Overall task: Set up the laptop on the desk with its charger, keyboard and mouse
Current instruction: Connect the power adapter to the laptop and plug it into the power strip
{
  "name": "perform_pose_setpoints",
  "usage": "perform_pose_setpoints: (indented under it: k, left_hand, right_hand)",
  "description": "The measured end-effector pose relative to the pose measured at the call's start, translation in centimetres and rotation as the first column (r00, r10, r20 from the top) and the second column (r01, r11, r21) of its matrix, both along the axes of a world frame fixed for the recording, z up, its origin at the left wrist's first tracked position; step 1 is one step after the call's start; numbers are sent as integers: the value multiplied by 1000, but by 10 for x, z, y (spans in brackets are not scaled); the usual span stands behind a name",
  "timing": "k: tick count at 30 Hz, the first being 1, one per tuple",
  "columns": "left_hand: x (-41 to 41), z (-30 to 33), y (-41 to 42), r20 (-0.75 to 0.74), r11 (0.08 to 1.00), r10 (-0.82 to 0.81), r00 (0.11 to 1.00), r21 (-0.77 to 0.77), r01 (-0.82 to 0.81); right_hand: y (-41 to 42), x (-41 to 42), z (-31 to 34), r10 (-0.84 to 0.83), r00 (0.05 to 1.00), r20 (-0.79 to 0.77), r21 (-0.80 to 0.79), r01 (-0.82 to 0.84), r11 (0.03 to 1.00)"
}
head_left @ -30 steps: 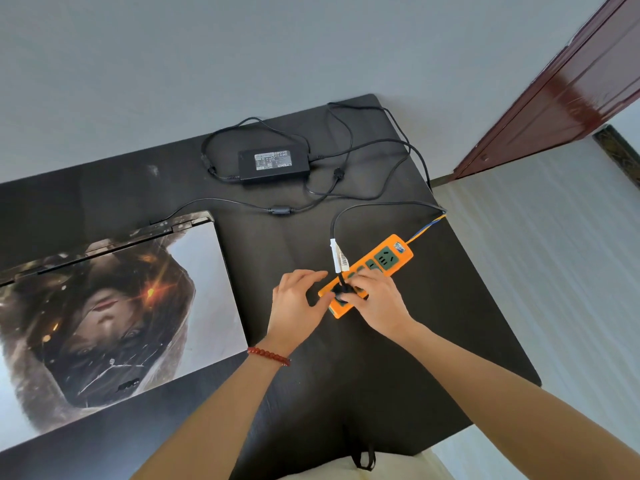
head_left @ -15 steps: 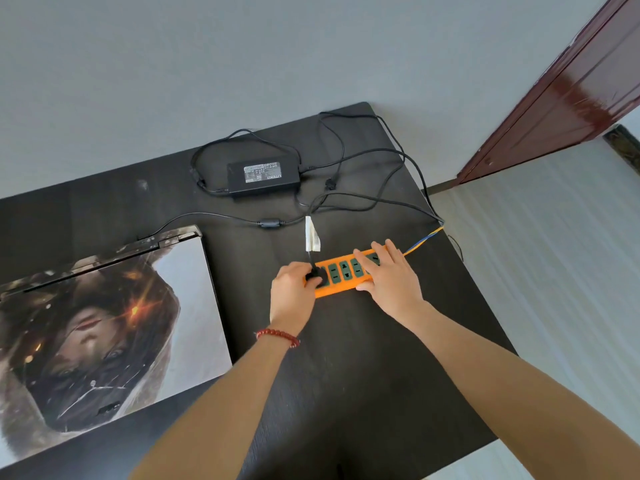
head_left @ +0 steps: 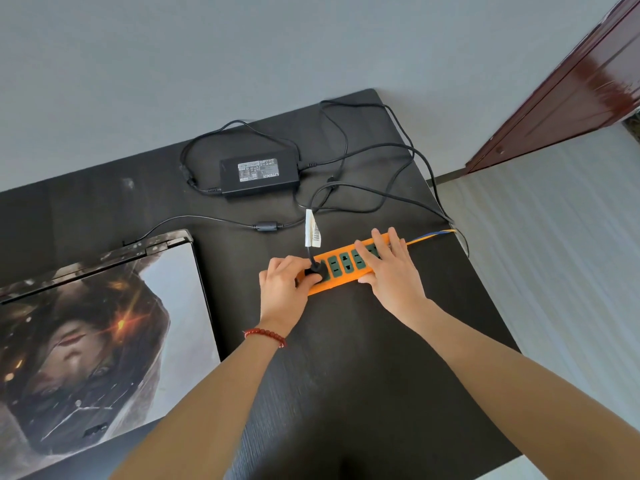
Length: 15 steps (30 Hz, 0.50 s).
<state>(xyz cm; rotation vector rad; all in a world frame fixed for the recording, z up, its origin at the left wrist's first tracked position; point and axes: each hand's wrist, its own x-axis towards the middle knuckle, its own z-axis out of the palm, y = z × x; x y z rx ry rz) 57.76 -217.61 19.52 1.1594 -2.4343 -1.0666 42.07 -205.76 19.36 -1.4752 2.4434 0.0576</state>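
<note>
A shut laptop (head_left: 104, 341) with a printed picture on its lid lies at the left of the black desk (head_left: 346, 393). The black charger brick (head_left: 259, 176) sits at the back, its cable running to the laptop's rear corner. An orange power strip (head_left: 341, 268) lies in the middle. My left hand (head_left: 284, 289) grips the charger's black plug (head_left: 313, 271) at the strip's left end socket. My right hand (head_left: 388, 271) lies flat on the strip's right half, fingers straight, holding it down.
Loose black cable loops (head_left: 363, 157) spread across the desk's back right corner. The strip's yellow and blue lead (head_left: 433, 234) runs off the right edge. A dark red door (head_left: 571, 91) stands at the right, and a grey wall is behind the desk.
The strip has turned from a slant to lie more level. My left hand took over the plug at the left end socket. My right hand moved from the plug onto the strip's right half.
</note>
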Motion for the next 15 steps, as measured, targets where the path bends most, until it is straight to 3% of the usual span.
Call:
perform_pose_setpoints:
  k: [10, 15]
  left_hand:
    - [-2, -3, 17, -8, 998, 67, 998, -7, -67]
    - [-8, 0, 15, 48, 998, 67, 997, 6, -67]
  right_hand:
    - [1, 3, 3, -14, 999, 30, 1, 14, 1000]
    - [-2, 4, 4, -22, 999, -36, 25, 23, 999]
